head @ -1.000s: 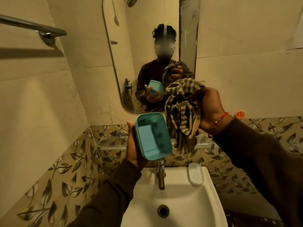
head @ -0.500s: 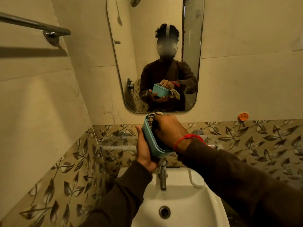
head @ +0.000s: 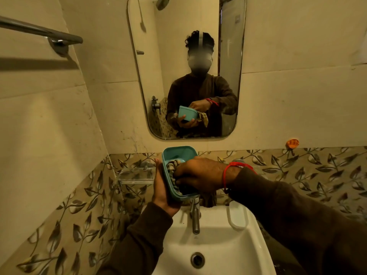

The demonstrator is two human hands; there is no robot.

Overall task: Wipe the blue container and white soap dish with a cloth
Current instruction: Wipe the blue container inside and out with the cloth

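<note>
The blue container (head: pixel 178 154) is held up above the sink, its open side tilted toward me. My left hand (head: pixel 161 192) grips it from the left and underneath. My right hand (head: pixel 198 175) reaches into the container and holds a checked cloth (head: pixel 173 165) bunched against its inside wall; most of the cloth is hidden under the fingers. The white soap dish (head: pixel 237 217) lies on the sink's right rim, partly covered by my right sleeve.
A white sink (head: pixel 214 253) with a chrome tap (head: pixel 195 217) stands below my hands. A mirror (head: pixel 186 66) hangs on the wall ahead. A glass shelf (head: pixel 135 173) sits left of the container. A towel rail (head: pixel 39 32) runs along the left wall.
My right hand carried the cloth from the right of the container down into it, then slid lower inside. The container's upper inner wall now shows.
</note>
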